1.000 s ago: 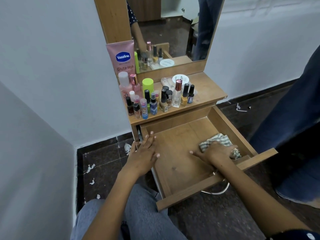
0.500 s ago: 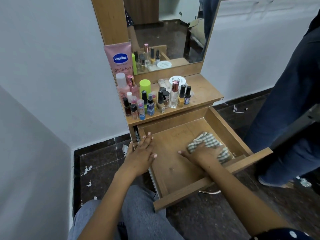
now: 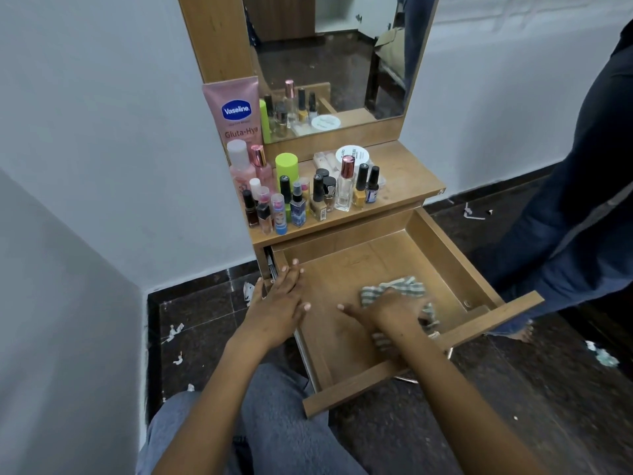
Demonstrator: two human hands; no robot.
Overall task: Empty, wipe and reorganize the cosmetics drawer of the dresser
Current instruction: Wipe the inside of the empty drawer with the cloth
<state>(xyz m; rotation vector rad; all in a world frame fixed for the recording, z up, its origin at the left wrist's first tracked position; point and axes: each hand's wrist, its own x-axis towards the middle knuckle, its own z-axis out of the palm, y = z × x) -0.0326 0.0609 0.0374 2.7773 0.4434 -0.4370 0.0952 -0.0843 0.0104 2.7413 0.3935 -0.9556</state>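
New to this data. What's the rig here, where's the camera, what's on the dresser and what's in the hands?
There is no robot: a person works with bare hands, and the one camera sits on their head, looking forward and down. The drawer of a small dresser is pulled out, with nothing in it but a cloth. The left hand rests flat on the drawer's left edge. The right hand presses a striped cloth against the drawer floor, wiping. The cosmetics stand on the dresser top: a pink Vaseline tube, a green-capped bottle, nail polishes and small bottles. A second person stands at the right edge.
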